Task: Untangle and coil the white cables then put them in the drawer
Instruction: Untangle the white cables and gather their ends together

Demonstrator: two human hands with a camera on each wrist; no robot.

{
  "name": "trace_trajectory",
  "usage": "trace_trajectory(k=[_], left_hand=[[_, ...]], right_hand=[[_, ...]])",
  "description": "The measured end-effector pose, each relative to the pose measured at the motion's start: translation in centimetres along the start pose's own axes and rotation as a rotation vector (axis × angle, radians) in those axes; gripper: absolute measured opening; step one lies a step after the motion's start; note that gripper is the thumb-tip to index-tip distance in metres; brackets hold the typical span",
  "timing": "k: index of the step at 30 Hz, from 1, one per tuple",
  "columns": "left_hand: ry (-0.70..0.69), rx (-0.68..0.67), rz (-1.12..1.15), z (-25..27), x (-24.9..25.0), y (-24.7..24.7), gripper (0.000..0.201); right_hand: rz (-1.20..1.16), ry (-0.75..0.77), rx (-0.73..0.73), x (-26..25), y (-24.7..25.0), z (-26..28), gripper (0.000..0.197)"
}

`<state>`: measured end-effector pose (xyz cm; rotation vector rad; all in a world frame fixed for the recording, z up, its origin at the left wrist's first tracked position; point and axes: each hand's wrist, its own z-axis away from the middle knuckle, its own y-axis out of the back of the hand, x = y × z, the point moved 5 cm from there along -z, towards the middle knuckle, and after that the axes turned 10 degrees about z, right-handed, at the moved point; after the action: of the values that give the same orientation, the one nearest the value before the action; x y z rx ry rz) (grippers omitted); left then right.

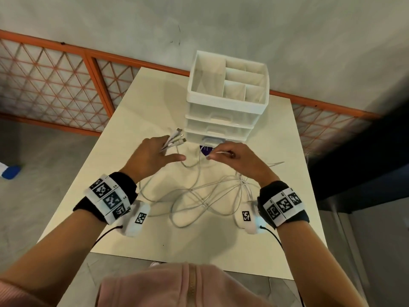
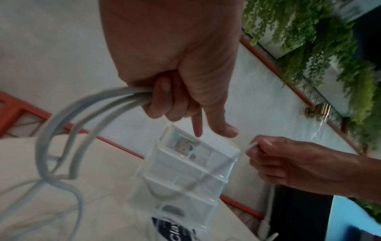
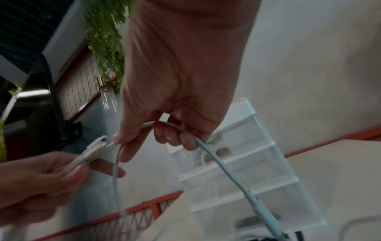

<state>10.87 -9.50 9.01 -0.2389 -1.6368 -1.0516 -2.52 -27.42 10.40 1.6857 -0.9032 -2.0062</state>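
Note:
White cables (image 1: 205, 196) lie in a tangled heap on the pale table (image 1: 276, 240), between my wrists. My left hand (image 1: 155, 154) grips a bundle of several cable ends, whose connectors (image 1: 179, 136) stick out toward the drawer unit. In the left wrist view my curled fingers (image 2: 163, 104) clamp three strands (image 2: 86, 114). My right hand (image 1: 234, 157) pinches one cable end (image 1: 218, 153) just in front of the unit. The right wrist view shows that cable (image 3: 208, 151) running under my curled fingers (image 3: 175, 137). The white drawer unit (image 1: 221, 120) has its bottom drawer (image 1: 212, 141) pulled out slightly.
A divided tray (image 1: 230, 85) tops the drawer unit. A dark blue label (image 1: 204, 150) lies at the unit's foot. An orange lattice railing (image 1: 55, 85) and a grey wall run behind the table. A blue object (image 1: 11, 171) lies on the floor to the left.

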Motion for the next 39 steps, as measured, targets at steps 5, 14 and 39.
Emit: trace_trajectory(k=[5,14,39], left_hand=[[-0.017,-0.341,0.033,0.5,1.1,-4.7,0.014],[0.079,-0.539,-0.095,1.2,-2.7,-6.5,0.021],[-0.049,-0.187,0.142,-1.3,0.2,-4.3,0.025]], right_hand=[[-0.089,0.023,-0.081,-1.9,0.0,0.6,0.014],[0.397,-0.449,-0.526,10.2,-2.5,5.9,0.017],[0.255,-0.119,0.034,6.1,1.2,-5.5,0.024]])
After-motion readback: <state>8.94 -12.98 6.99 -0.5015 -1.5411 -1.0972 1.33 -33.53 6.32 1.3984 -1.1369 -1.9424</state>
